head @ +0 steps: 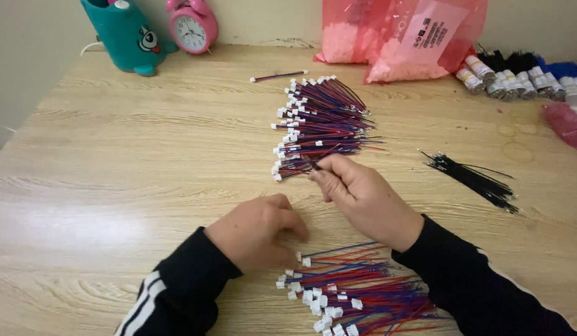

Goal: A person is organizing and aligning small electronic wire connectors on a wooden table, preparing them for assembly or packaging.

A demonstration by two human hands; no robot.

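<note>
The big wooden table (114, 162) fills almost the whole view, and a person in black sleeves with white stripes sits at it. At the far edge stand a teal toy-shaped holder (123, 34), a pink alarm clock (192, 25), a pink plastic bag (400, 34) full of small white bits, and a row of little spools (518, 78) on the far right. A thin bunch of black wires (472, 177) lies well apart on the right side. In the middle of the table sits the far pile of red and blue wires (319, 124) with white plugs. The wires lie mostly side to side, with the white plugs on the left and the bare ends on the right. A second pile, the near pile of red and blue wires (357, 292), lies close to the person and points the same way. The right hand (357, 193) is the nearer one to the far pile. It touches the pile's bottom edge, and its finger and thumb are pressed together, pinching a wire end there. The far pile lies just up and away from this hand. The left hand (257, 230) rests curled on the table, knuckles up, just beside the white plugs of the near pile. It looks loosely closed, but I cannot tell if it holds anything underneath. One lone wire (279, 76) lies alone beyond the far pile.
</note>
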